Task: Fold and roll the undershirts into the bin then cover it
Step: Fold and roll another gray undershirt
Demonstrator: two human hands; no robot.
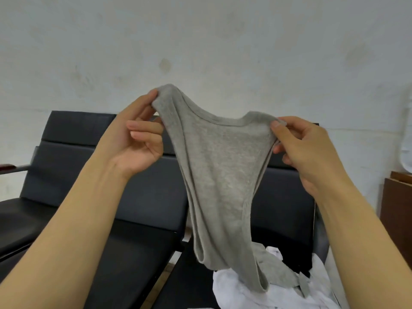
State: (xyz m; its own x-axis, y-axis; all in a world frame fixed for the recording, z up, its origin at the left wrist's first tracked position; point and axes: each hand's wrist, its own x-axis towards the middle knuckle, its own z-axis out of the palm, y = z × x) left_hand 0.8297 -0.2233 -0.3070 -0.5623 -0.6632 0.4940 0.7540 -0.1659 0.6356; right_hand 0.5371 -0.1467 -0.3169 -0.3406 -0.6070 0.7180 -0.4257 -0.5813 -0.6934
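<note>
Undershirt (pixel 219 166) above clothes pile (pixel 249 288)

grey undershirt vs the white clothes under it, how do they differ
The grey undershirt is held up in the air, pinched at its top by the left hand and the right hand; the white clothes lie on the black seat, untouched. The grey undershirt hangs stretched out lengthwise; the white clothes are crumpled in a heap. Their colours differ: heathered grey against plain white. Both are soft fabric, not yet folded.
</note>
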